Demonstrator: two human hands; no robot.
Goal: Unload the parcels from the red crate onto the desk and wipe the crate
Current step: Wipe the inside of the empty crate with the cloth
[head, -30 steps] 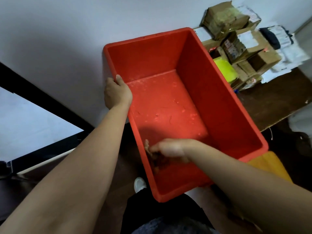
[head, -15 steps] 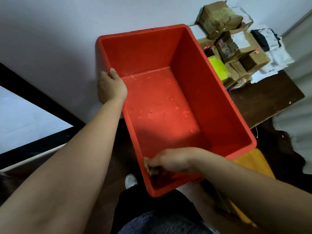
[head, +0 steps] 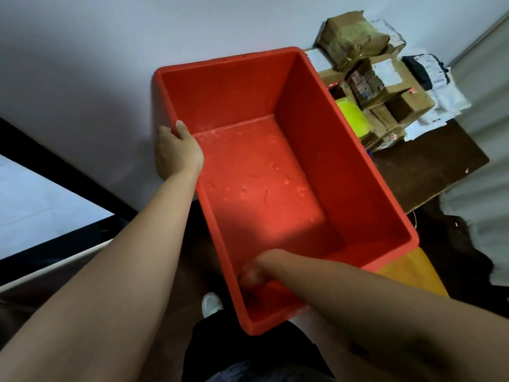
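The red crate [head: 325,150] is tilted toward me and holds no parcels; only specks and bits of debris lie on its floor. My left hand [head: 176,153] grips the crate's left rim, thumb hooked inside. My right hand [head: 253,274] is down in the near left corner of the crate, fingers curled against the wall, blurred; it seems to hold a small dark cloth, almost fully hidden under the fingers. Brown cardboard parcels [head: 380,84] and a yellow-green one [head: 352,117] are piled on the dark wooden desk [head: 429,172] at the upper right.
A white wall stands just behind the crate. White plastic mail bags [head: 438,86] lie at the desk's far end. An orange surface [head: 407,274] shows under the crate's near right corner. My white shoe [head: 210,304] is on the dark floor below.
My right hand has slid along the left inner wall toward the crate's near corner. My left hand keeps its grip on the rim.
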